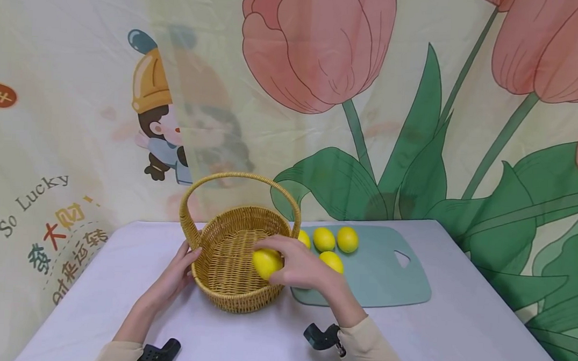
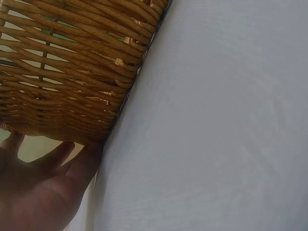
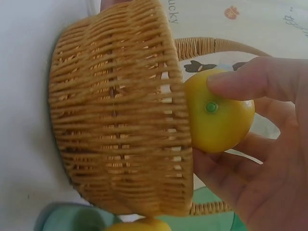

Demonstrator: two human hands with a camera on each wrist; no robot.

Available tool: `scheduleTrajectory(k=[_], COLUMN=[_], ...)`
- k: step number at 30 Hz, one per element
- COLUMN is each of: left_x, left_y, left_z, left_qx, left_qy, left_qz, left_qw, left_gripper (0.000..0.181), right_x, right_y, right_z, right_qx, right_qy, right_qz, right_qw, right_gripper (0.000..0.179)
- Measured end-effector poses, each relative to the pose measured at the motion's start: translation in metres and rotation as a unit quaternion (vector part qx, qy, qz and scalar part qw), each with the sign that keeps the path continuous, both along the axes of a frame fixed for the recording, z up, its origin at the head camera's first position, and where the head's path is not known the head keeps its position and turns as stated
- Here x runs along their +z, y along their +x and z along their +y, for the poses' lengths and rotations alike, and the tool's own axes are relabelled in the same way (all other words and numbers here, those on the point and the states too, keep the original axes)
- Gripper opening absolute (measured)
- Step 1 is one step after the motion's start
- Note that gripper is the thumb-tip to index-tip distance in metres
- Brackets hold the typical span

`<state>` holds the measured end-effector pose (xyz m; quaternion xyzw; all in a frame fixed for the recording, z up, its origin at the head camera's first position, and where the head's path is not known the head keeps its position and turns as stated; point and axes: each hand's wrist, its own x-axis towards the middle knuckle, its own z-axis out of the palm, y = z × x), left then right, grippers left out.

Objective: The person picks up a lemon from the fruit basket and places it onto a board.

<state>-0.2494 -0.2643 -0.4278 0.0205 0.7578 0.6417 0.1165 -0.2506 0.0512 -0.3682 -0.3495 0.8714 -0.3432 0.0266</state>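
Note:
A round wicker basket (image 1: 235,302) with a tall arched handle stands upright on the table. My right hand (image 1: 302,263) pinches a yellow lemon (image 1: 267,263) between thumb and fingers at the basket's right rim, over its opening. The right wrist view shows the lemon (image 3: 221,118) with a green stem spot, the thumb across its side. My left hand (image 1: 173,276) rests against the basket's left side; in the left wrist view its spread fingers (image 2: 57,156) touch the woven outer wall. Inside, the visible basket floor is bare wicker. More lemons (image 1: 347,239) lie on a green cutting board (image 1: 386,281).
The board lies right of the basket, partly hidden behind it and my right arm. A white cloth (image 1: 281,347) covers the table. A printed curtain (image 1: 291,137) with tulips hangs behind the back edge. Black wrist cameras (image 1: 321,337) sit on both forearms.

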Motion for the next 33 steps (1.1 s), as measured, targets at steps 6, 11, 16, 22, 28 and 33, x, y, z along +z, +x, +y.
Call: scheduleTrajectory(k=[6,11,16,22,28,33], left_x=[0.000,0.000,0.000,0.000,-0.001,-0.001], left_y=[0.000,0.000,0.000,0.000,-0.001,-0.001], left_z=[0.001,0.001,-0.001,-0.001,-0.001,-0.002], left_qx=[0.003,0.002,-0.001,-0.002,-0.002,-0.005], left_qy=[0.000,-0.001,0.000,-0.001,-0.001,-0.004], left_qz=[-0.006,-0.006,-0.004,-0.006,-0.004,-0.002], left_qw=[1.0000,1.0000,1.0000,1.0000,1.0000,1.0000], left_gripper=[0.070,0.071,0.072,0.073,0.073,0.074], right_x=[0.003,0.005,0.006,0.007,0.008,0.009], right_y=[0.002,0.006,0.007,0.009,0.011,0.009], right_z=[0.009,0.018,0.030,0.045,0.057,0.069], right_qx=[-0.013,-0.027,-0.037,-0.053,-0.079,-0.100], right_qy=[-0.005,-0.012,-0.019,-0.029,-0.016,-0.017], right_qz=[-0.007,-0.011,-0.011,-0.010,-0.017,-0.016], right_qw=[0.9999,0.9995,0.9991,0.9981,0.9966,0.9947], right_gripper=[0.067,0.067,0.067,0.064,0.065,0.064])
